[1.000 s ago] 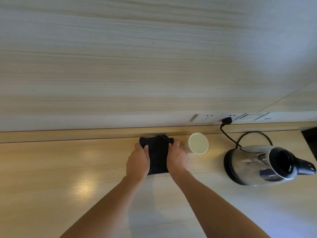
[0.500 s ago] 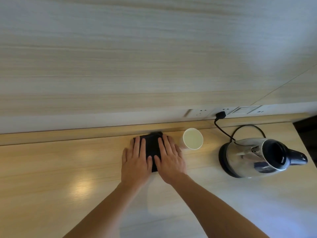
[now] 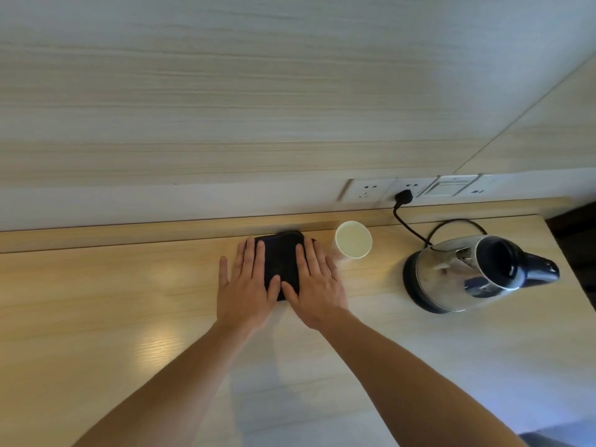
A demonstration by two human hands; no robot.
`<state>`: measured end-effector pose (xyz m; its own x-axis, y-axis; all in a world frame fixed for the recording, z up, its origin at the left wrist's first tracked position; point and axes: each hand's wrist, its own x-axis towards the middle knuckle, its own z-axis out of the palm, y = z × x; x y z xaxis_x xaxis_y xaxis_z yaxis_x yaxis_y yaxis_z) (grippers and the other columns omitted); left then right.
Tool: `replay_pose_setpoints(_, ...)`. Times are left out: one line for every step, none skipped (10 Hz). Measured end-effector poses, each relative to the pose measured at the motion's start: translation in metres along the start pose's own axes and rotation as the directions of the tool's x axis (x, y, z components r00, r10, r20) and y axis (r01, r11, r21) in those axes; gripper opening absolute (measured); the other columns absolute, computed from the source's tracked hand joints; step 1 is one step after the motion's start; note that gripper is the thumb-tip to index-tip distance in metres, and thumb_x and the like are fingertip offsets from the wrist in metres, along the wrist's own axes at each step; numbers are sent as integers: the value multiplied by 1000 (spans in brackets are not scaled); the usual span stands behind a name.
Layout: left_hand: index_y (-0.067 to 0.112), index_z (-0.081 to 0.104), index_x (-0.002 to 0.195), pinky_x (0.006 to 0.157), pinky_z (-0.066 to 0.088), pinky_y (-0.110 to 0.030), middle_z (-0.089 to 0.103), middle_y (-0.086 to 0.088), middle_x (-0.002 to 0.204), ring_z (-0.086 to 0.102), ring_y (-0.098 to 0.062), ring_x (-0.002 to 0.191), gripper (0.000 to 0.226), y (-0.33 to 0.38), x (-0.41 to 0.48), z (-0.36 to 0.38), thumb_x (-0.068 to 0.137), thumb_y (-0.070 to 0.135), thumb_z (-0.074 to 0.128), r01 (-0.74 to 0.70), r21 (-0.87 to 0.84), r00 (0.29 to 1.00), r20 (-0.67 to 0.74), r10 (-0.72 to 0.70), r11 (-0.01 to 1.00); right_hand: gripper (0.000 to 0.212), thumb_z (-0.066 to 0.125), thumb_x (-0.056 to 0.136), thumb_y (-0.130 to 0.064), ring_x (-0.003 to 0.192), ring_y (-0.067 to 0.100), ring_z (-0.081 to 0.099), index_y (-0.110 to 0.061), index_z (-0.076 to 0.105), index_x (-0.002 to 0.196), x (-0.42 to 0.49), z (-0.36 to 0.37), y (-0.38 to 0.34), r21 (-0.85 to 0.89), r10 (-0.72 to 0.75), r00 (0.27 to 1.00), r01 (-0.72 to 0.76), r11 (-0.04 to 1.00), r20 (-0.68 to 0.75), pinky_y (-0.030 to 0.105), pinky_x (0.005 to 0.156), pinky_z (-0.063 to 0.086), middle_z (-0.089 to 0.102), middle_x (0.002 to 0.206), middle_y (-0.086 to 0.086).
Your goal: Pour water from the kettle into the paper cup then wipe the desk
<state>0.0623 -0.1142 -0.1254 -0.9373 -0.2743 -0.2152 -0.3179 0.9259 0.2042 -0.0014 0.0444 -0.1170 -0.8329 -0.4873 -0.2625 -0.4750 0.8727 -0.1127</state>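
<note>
A folded black cloth (image 3: pixel 280 260) lies flat on the light wooden desk (image 3: pixel 96 285), close to the back ledge. My left hand (image 3: pixel 245 285) rests flat on its left part and my right hand (image 3: pixel 314 285) on its right part, fingers spread and pointing at the wall. Just right of the cloth stands a white paper cup (image 3: pixel 353 239), upright, close to my right fingers. A steel kettle (image 3: pixel 464 272) with a black handle and open black top sits on its base at the right.
The kettle's black cord (image 3: pixel 409 225) runs to a plug in the wall socket strip (image 3: pixel 412 190). A raised wooden ledge (image 3: pixel 129 233) borders the desk at the back. The desk's right edge (image 3: pixel 571 272) lies just past the kettle.
My hands went from gripping the cloth's sides with curled fingers to lying flat on top of it with fingers spread. The cloth stayed near the ledge.
</note>
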Motion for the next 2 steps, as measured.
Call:
replay_pose_setpoints(24, -17, 162, 132, -4, -54, -15, -2, 175, -14, -21, 162, 80, 5, -25, -19, 96, 67, -6, 22, 6, 999, -41, -22, 1000, 86, 18, 102, -69, 158, 21, -20, -16, -8, 165, -27, -18, -5, -14, -44, 999, 43, 999, -23, 45, 130, -1, -19, 172, 5)
replay_pose_setpoints(25, -20, 161, 132, -4, -55, -16, -1, 175, -15, -20, 162, 81, 14, -52, -37, 95, 70, -4, 33, 18, 995, -92, -31, 999, 89, 19, 100, -72, 157, 19, -23, -18, -10, 165, -57, -37, 0, -33, -48, 995, 46, 998, -86, 45, 130, -1, -22, 171, 4)
